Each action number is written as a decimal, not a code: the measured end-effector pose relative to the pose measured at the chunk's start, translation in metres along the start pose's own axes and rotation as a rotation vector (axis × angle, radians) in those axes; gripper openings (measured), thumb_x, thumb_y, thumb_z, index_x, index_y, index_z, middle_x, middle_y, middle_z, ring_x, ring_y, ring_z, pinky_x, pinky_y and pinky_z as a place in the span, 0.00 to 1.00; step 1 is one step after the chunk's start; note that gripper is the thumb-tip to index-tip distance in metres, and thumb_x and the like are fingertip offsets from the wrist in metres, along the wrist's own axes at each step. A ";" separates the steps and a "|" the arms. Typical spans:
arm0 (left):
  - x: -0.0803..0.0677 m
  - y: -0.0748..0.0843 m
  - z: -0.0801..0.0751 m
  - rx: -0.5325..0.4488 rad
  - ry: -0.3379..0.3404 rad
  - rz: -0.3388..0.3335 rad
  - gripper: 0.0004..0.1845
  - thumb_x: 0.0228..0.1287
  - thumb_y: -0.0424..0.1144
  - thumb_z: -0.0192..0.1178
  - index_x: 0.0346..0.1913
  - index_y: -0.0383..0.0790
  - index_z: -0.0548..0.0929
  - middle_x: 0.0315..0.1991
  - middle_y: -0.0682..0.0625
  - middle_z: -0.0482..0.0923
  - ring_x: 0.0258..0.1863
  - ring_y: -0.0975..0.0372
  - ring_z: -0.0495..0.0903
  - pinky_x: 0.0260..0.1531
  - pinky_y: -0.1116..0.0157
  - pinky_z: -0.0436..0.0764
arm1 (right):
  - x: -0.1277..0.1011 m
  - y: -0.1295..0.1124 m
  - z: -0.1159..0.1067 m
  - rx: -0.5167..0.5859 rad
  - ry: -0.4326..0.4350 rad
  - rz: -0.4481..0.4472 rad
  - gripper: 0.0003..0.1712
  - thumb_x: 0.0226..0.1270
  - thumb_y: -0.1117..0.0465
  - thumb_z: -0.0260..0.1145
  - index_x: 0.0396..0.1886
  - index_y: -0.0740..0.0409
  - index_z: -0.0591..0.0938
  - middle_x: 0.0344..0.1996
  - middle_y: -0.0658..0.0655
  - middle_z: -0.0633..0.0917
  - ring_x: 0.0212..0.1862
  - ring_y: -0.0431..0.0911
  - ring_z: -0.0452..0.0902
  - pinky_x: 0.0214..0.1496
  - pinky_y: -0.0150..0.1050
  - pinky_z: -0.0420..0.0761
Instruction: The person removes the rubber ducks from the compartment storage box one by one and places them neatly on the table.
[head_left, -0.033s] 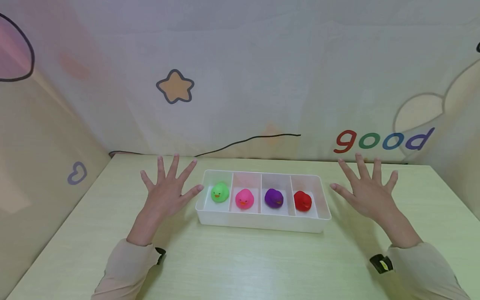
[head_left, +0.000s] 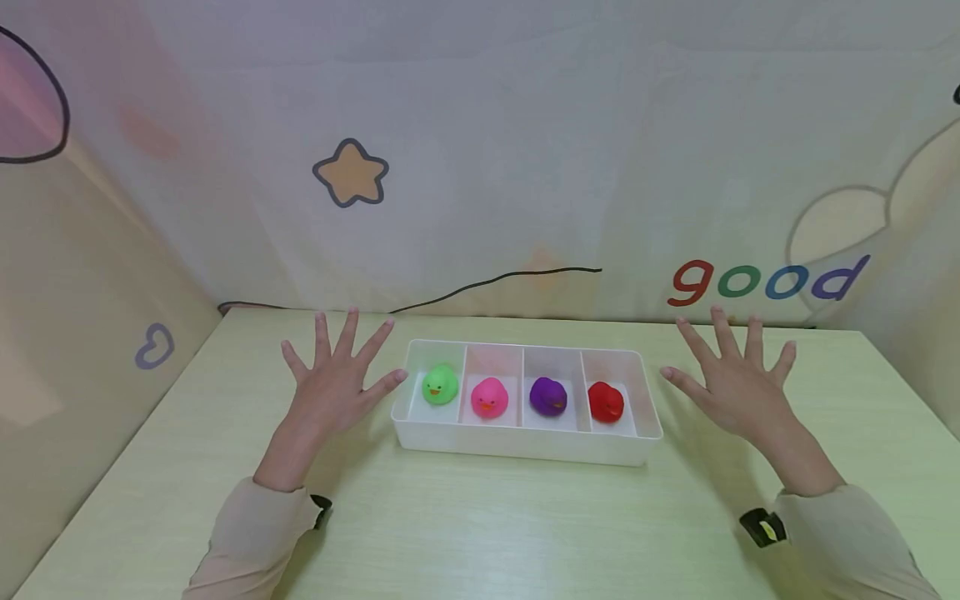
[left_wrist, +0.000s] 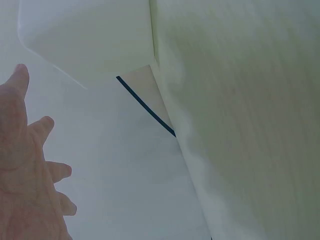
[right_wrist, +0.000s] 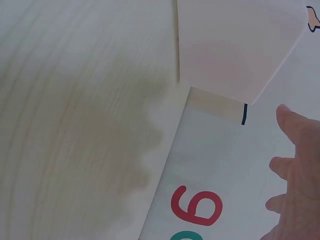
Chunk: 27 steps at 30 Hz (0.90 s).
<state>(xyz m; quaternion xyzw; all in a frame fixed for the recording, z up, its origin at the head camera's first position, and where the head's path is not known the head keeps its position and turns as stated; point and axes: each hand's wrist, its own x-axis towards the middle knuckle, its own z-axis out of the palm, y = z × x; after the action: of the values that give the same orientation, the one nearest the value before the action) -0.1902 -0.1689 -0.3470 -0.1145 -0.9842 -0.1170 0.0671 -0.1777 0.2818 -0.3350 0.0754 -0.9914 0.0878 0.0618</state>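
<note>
A white divided box point(head_left: 525, 444) stands on the table between my two hands. From left to right its compartments hold a green toy duck point(head_left: 440, 385), a pink toy duck point(head_left: 490, 398), a purple toy duck point(head_left: 548, 397) and a red toy duck point(head_left: 605, 402), one in each. My left hand point(head_left: 330, 392) is spread with straight fingers, its thumb tip by the box's left end. On the other side my right hand point(head_left: 738, 392) is spread too, its thumb a little away from the box's right end. Both hands hold nothing. In each wrist view the box's end wall point(left_wrist: 90, 40) shows near the fingers.
Pale wood-look table point(head_left: 510, 533) lies under the box and the forearms. Behind it rises a fabric backdrop point(head_left: 487, 167) with a printed star point(head_left: 351, 173) and the word "good" point(head_left: 767, 282). Side panels of similar fabric stand left and right.
</note>
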 end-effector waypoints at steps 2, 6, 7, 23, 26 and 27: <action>0.000 0.000 0.000 -0.001 0.002 0.000 0.38 0.60 0.70 0.38 0.71 0.60 0.49 0.72 0.39 0.36 0.65 0.40 0.21 0.49 0.31 0.23 | 0.000 0.000 0.000 0.001 0.001 0.000 0.43 0.64 0.32 0.43 0.72 0.49 0.47 0.68 0.71 0.38 0.64 0.73 0.19 0.50 0.73 0.20; 0.000 0.001 -0.001 0.000 0.005 0.000 0.38 0.60 0.70 0.38 0.71 0.60 0.49 0.71 0.39 0.36 0.65 0.40 0.20 0.49 0.31 0.23 | 0.000 0.001 0.000 0.005 0.003 -0.003 0.43 0.64 0.32 0.43 0.72 0.50 0.47 0.68 0.71 0.39 0.64 0.73 0.18 0.50 0.73 0.20; 0.000 0.001 -0.001 -0.002 0.005 0.001 0.38 0.60 0.70 0.38 0.71 0.59 0.49 0.71 0.39 0.36 0.65 0.41 0.20 0.49 0.31 0.22 | 0.000 0.001 0.000 0.008 0.005 -0.003 0.44 0.64 0.33 0.43 0.72 0.50 0.48 0.68 0.71 0.39 0.64 0.73 0.19 0.50 0.74 0.21; 0.000 0.010 -0.006 -0.102 -0.004 0.031 0.38 0.60 0.69 0.39 0.71 0.60 0.46 0.71 0.39 0.35 0.66 0.39 0.23 0.49 0.31 0.24 | -0.005 -0.014 -0.013 0.121 0.011 -0.053 0.44 0.65 0.35 0.46 0.72 0.51 0.44 0.68 0.70 0.37 0.65 0.72 0.20 0.51 0.73 0.20; 0.001 0.012 -0.008 -0.138 -0.018 0.041 0.38 0.61 0.68 0.39 0.71 0.60 0.45 0.71 0.39 0.34 0.66 0.39 0.23 0.49 0.31 0.23 | -0.006 -0.019 -0.014 0.149 0.016 -0.071 0.43 0.66 0.36 0.46 0.72 0.50 0.43 0.69 0.70 0.37 0.65 0.71 0.20 0.51 0.73 0.20; 0.001 0.013 -0.008 -0.147 -0.023 0.044 0.38 0.61 0.68 0.39 0.71 0.60 0.45 0.71 0.39 0.34 0.66 0.39 0.23 0.49 0.31 0.23 | -0.006 -0.020 -0.014 0.160 0.018 -0.078 0.43 0.66 0.37 0.47 0.72 0.49 0.43 0.69 0.70 0.37 0.65 0.71 0.20 0.51 0.73 0.21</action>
<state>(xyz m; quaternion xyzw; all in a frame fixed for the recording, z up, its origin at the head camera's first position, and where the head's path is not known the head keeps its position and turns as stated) -0.1869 -0.1586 -0.3367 -0.1420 -0.9709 -0.1860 0.0499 -0.1673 0.2656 -0.3191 0.1177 -0.9769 0.1650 0.0679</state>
